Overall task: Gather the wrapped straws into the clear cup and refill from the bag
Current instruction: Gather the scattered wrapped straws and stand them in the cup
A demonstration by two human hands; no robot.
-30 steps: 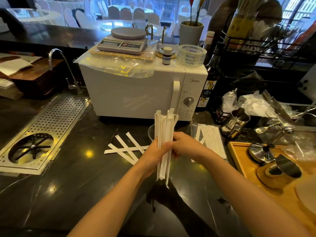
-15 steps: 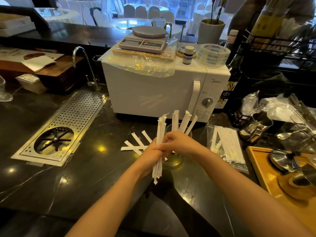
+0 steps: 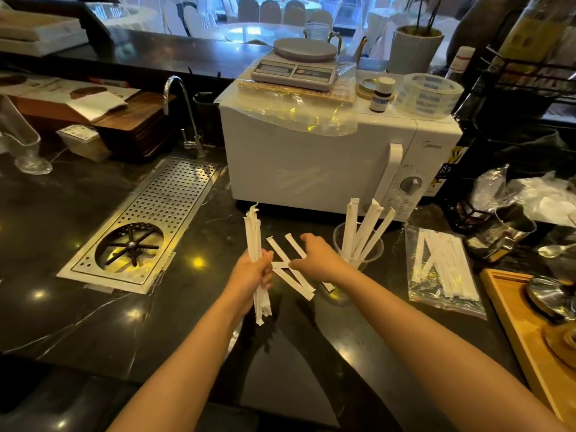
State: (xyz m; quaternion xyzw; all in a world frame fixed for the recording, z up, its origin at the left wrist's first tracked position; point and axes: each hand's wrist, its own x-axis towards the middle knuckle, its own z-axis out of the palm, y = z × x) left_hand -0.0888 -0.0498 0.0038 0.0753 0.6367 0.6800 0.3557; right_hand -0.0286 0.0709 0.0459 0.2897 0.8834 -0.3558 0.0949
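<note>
Clear cup [image 3: 358,254] stands on the dark counter [image 3: 93,275] in front of the white microwave [image 3: 311,163], with several wrapped straws [image 3: 364,232] already leaning in it. Just left of the cup, a few loose straws [image 3: 293,275] lie crossed flat on the counter. Left hand [image 3: 252,275], further left of the cup, is fisted around an upright bundle [image 3: 254,241] of straws. Right hand [image 3: 314,260], between bundle and cup, is over the loose straws, fingers curled low; whether it grips one, cannot tell. Bag [image 3: 442,272] of straws lies right of the cup, untouched. Step: gathering loose ones. Next needs a pinch on the flat straws, then adding them to the bundle or cup.
</note>
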